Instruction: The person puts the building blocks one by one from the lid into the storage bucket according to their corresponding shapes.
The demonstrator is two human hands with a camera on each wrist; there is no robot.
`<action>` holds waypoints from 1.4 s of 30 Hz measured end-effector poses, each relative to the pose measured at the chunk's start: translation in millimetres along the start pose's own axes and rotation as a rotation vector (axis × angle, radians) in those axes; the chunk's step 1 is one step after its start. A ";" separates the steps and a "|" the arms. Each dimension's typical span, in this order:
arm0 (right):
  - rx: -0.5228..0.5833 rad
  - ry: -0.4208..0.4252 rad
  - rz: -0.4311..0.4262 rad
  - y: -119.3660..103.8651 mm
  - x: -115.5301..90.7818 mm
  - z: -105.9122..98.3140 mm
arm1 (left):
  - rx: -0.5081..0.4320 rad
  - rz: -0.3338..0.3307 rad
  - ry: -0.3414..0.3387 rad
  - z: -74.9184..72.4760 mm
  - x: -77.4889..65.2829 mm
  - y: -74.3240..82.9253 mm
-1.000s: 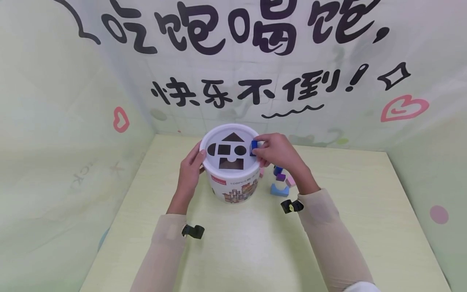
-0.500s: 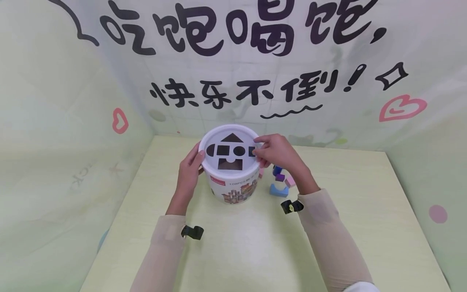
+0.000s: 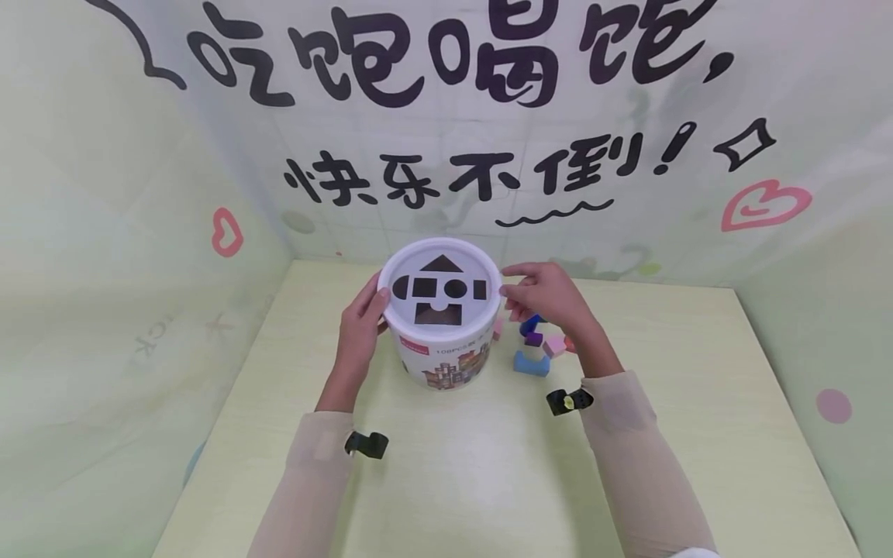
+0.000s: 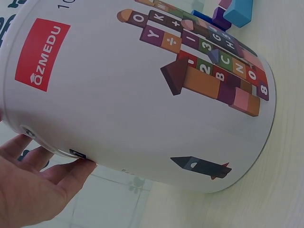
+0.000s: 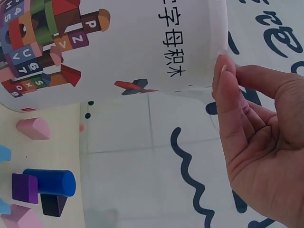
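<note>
A white round bucket (image 3: 446, 360) stands upright on the table, its white lid (image 3: 441, 246) cut with several shaped holes. My left hand (image 3: 359, 332) grips the bucket's left side, thumb on the rim and fingers lower down the wall, as the left wrist view shows. At the right edge of the lid is my right hand (image 3: 551, 297), fingers loosely bent, holding nothing; its fingertips are at the rim. Right of the bucket lie a blue cylinder (image 5: 57, 182), a purple block (image 5: 24, 187), pink blocks (image 5: 34, 128) and a light blue arch block (image 3: 532, 364).
The pale table (image 3: 453, 473) spreads in front of the bucket. A printed fabric wall (image 3: 418, 217) with black lettering rises close behind it, and more fabric stands at both sides. A bit of a red block (image 3: 570, 345) shows beside the right wrist.
The blue block in my right hand went down through the rectangular hole, which now shows dark. My right hand then drew back to the right, off the lid. My left hand keeps its hold.
</note>
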State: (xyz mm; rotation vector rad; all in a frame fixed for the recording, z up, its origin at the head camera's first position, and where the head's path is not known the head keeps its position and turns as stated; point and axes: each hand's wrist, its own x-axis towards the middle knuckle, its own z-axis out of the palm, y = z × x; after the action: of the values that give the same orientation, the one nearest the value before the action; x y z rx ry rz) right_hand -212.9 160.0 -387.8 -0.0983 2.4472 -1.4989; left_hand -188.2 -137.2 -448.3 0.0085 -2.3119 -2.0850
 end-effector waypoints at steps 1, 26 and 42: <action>0.019 0.003 0.007 3.9 -0.4 -1.2 | -0.003 0.001 0.001 0.3 0.1 -0.5; 0.285 0.177 0.159 99.3 -9.7 -20.6 | -0.019 0.028 -0.001 1.3 1.8 -3.9; 0.347 0.156 0.220 133.9 -4.3 2.7 | -0.026 0.024 -0.006 0.6 2.9 -5.1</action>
State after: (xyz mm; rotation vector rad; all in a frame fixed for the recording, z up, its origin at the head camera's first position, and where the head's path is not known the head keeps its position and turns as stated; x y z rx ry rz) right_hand -197.1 220.4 -506.4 0.3555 2.1785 -1.8558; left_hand -191.2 -137.1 -453.4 -0.0263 -2.2759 -2.1072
